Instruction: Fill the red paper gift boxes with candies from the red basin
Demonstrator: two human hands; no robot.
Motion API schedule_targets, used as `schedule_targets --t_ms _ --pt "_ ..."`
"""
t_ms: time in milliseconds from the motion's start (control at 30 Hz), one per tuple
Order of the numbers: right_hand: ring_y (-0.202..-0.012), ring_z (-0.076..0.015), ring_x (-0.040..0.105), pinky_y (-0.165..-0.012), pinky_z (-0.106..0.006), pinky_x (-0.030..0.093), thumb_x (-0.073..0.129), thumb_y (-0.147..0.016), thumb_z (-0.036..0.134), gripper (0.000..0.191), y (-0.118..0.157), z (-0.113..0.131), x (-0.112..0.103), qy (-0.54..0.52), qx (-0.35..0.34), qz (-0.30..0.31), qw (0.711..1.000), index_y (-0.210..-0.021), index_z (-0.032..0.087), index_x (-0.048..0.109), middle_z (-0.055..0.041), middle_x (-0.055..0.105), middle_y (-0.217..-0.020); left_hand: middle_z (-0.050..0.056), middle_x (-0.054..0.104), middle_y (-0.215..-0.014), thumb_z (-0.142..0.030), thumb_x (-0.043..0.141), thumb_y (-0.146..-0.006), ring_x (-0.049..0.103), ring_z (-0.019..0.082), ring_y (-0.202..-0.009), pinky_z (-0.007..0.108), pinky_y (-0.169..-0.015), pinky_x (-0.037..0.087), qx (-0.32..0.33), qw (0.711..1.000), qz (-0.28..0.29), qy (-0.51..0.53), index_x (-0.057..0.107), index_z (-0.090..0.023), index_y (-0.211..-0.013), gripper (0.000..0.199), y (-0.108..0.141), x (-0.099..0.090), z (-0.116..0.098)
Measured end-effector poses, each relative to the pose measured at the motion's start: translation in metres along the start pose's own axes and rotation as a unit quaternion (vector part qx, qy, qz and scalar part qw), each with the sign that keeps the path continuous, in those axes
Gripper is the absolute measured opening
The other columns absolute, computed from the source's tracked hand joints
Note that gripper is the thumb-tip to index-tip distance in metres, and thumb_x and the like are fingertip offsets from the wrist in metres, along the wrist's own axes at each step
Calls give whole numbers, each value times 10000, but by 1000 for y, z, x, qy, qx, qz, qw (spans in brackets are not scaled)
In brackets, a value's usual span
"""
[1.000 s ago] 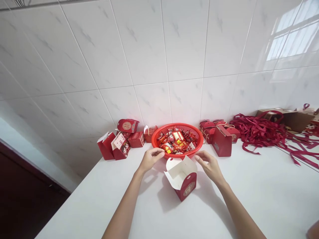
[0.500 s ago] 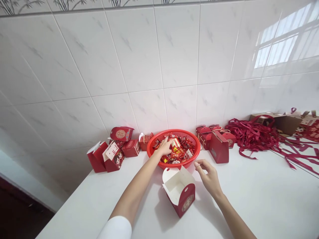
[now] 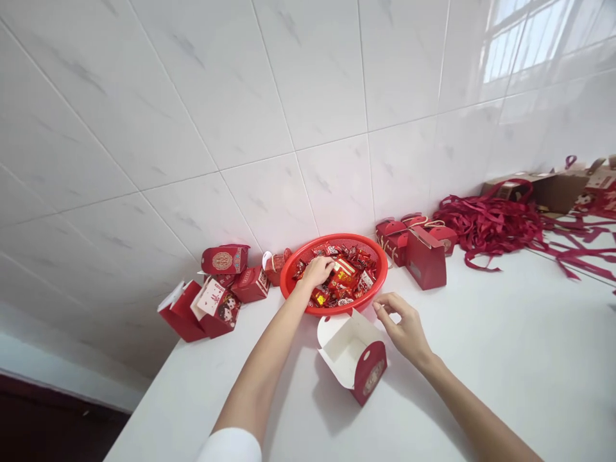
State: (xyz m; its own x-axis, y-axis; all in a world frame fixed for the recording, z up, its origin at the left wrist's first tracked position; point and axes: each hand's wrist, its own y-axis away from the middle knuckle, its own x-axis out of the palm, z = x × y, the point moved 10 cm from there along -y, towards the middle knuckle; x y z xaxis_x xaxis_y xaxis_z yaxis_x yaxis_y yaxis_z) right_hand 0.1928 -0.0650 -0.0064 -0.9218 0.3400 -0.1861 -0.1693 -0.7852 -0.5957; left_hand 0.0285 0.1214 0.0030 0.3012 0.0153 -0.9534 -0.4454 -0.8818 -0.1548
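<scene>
My left hand [image 3: 317, 272] is down among the red-wrapped candies [image 3: 345, 277] in a red plastic basket [image 3: 381, 282]. Its fingers are curled together over the wrappers, and whatever they grip is hidden. In front of the basket stands a red paper gift box [image 3: 370, 371] with its flaps up, white inside, a round gold emblem on its near side. My right hand [image 3: 403, 326] hovers just right of this box, near the basket rim. Its fingers bend loosely, apart from the thumb, with nothing visible in them.
Several red gift boxes [image 3: 221, 301] are grouped left of the basket. More red boxes [image 3: 426, 256] stand to its right, some tied with cord. Further right lie a heap of dark red ribbons [image 3: 491, 224] and a cardboard box [image 3: 558, 192]. A tiled wall [image 3: 332, 173] backs the white table [image 3: 520, 346].
My left hand's fingers have drawn together among the candies, where they were more spread before. My right hand stays beside the box. The camera view has tilted and shifted slightly.
</scene>
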Motion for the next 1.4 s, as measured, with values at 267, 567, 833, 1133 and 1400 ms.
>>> schedule_targets --t_ms 267,567,833,1133,1400 --pt "-609 -151 600 -596 -277 499 522 -933 329 210 2 -10 6 14 16 10 1000 -790 209 619 -48 670 -791 83 686 -1244 -37 622 -701 644 225 -1136 307 -1011 488 48 998 -21 32 683 -187 -1211 535 -2 1 -4" --pt "-580 -143 589 -562 -262 491 518 -921 309 198 2 -15 9 8 25 12 1000 -767 216 600 -34 646 -756 61 753 -1123 -31 586 -758 691 232 -1055 318 -981 505 51 997 -13 50 774 -211 -1053 394 -1 1 -10" --pt "-570 -137 583 -569 -263 492 518 -916 306 195 0 -13 5 9 15 0 1000 -766 215 604 -32 647 -746 63 789 -923 -286 592 -859 718 235 -890 310 -856 528 -4 992 -102 78 790 -217 -888 212 4 -23 0" --pt "-594 -142 592 -577 -280 502 526 -921 335 214 1 -11 6 -2 29 12 1000 -766 215 611 -38 650 -779 63 769 -806 -306 488 -900 722 207 -709 284 -727 545 -118 966 -179 145 747 -155 -944 304 8 -35 42" --pt "-632 -159 593 -600 -296 508 528 -929 356 235 1 -4 4 -4 23 14 1000 -762 221 624 -46 653 -781 76 749 -1128 -188 491 -904 706 207 -1017 315 -924 538 -93 971 -136 172 693 -180 -1153 321 -1 -23 39"
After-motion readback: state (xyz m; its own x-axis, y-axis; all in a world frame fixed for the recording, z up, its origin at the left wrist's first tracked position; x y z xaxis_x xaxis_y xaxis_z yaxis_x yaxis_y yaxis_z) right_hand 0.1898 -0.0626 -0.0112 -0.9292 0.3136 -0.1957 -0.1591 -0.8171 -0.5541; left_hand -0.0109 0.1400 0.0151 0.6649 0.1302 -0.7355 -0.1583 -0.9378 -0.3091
